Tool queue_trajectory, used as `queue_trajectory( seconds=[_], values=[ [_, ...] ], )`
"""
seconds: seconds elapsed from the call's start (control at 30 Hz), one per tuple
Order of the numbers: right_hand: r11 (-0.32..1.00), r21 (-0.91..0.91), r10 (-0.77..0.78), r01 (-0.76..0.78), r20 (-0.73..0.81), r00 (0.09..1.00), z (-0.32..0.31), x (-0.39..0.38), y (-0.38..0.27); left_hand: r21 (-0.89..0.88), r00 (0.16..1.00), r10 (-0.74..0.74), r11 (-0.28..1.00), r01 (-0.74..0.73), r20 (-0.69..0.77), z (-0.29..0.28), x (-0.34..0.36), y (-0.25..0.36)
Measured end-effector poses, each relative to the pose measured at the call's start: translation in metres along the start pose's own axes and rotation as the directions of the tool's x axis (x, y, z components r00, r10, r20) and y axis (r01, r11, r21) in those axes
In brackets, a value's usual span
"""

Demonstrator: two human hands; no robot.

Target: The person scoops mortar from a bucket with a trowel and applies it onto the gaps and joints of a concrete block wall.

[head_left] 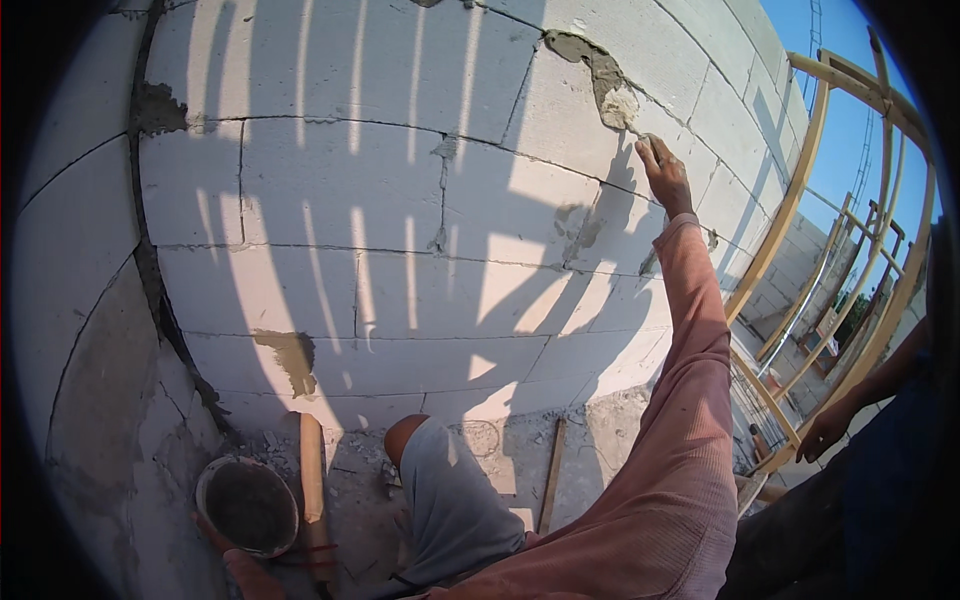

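My right arm, in a pink sleeve, reaches up to the block wall (380, 180). My right hand (668, 175) is closed round the handle of a small trowel (620, 106), its blade lying against wet grey mortar (580, 50) smeared along a joint. Part of the handle is hidden by my fingers. Low on the left, my left hand (245, 570) grips the side of a round bucket (250, 505) holding dark grey mortar. Shadow covers most of those fingers. My bent knee (450, 500) is between the bucket and my right arm.
Beside the bucket stands a wooden post (312, 470). A narrow plank (552, 475) lies on the rubble-strewn floor. Timber framing (790, 220) rises on the right, where a co-worker's hand (825, 430) hangs close by. A dark gap (150, 260) runs down the wall corner at left.
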State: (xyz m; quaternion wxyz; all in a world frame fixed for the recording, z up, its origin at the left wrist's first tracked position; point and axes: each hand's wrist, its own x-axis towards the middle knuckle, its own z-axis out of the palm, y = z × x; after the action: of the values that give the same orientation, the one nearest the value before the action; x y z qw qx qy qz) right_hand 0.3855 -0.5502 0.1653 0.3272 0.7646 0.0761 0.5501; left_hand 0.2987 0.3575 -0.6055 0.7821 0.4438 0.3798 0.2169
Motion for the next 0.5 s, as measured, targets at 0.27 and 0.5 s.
queue_trajectory(
  seconds=[0.27, 0.5],
  values=[
    [0.0, 0.714, 0.571, -0.7, 0.575, 0.586, -0.062, 0.0, -0.111, 0.01, 0.999, 0.03, 1.0, -0.03, -0.021, -0.016, 0.0, 0.007],
    [-0.106, 0.74, 0.485, -0.665, 0.622, 0.615, -0.099, 0.081, -0.223, 0.015, 0.999, 0.046, 0.999, -0.046, -0.002, -0.01, 0.008, 0.001]
  ],
)
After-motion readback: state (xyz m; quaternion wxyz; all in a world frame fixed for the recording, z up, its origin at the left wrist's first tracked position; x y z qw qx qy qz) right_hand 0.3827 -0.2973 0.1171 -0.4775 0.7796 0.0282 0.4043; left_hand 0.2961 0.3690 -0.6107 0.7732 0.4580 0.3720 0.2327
